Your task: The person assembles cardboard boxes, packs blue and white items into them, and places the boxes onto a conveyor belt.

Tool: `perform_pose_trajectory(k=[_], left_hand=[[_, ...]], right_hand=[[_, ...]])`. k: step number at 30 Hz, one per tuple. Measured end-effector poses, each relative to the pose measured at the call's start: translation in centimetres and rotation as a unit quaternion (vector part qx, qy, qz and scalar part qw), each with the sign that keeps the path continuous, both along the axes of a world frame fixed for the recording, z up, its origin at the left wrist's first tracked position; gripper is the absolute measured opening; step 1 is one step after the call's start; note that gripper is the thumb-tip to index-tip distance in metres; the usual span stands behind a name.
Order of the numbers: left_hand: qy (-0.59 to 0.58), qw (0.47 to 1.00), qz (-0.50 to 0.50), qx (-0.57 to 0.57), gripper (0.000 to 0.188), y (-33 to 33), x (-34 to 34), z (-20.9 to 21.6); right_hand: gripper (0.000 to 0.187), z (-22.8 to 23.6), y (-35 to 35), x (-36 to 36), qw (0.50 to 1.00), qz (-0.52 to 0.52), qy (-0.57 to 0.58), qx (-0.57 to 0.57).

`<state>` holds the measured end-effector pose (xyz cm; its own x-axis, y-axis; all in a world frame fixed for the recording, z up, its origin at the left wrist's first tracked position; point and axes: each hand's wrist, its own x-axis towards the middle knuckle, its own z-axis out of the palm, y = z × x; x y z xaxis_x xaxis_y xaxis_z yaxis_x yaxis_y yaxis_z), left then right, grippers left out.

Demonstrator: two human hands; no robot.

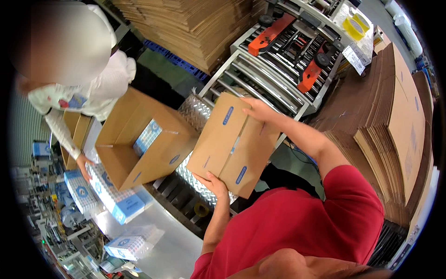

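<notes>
Between my two hands is a brown cardboard box (216, 144), tilted, with its flaps folded in and a narrow gap along the seam. My left hand (213, 184) grips its near lower edge, fingers bent over the cardboard. At the far upper edge, my right hand (260, 110) holds the same box, thumb and fingers on the flap side. Under the box lies a diamond-pattern metal plate (196, 111). Just left of it stands an open carton (155, 169), with a blue-and-white wrapped pack (148, 136) visible inside.
A roller conveyor (232, 83) with red guide arms (272, 35) runs beyond the box. Flat cardboard stacks stand at the right (371, 111) and far back (186, 28). On the left, a co-worker's hand (83, 167) touches blue-and-white packs (109, 188) on a metal table (174, 246).
</notes>
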<state>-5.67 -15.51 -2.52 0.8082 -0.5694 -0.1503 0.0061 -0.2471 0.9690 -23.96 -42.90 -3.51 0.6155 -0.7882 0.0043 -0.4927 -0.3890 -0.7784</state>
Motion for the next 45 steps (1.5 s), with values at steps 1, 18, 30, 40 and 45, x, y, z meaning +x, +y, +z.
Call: perform_pose_trajectory(k=[1,18,30,40,45], left_hand=[[-0.001,0.999,0.004,-0.033,0.064,-2.3,-1.3,-0.9],[-0.159,0.978,-0.133,-0.026,0.046,-42.2,-21.6,-1.2],[-0.183,0.758,-0.625,-0.046,0.059,-25.0,-20.9,-10.9],[-0.184,0.414,-0.732,0.509,0.05,14.2,12.9,-20.0],[-0.171,0.667,-0.651,0.32,0.051,12.2,13.8,-14.8]], right_hand=[[0.05,1.2,-3.0,-0.6,1.0,0.016,-0.007,0.024],[0.034,2.6,-2.2,-14.5,0.965,-0.177,-0.117,-0.153],[0.019,17.2,19.8,-25.8,0.891,-0.227,0.165,-0.358],[0.048,28.5,16.8,-33.7,0.721,-0.274,0.559,-0.304],[0.025,26.8,19.4,-30.6,0.714,-0.227,0.557,-0.359]])
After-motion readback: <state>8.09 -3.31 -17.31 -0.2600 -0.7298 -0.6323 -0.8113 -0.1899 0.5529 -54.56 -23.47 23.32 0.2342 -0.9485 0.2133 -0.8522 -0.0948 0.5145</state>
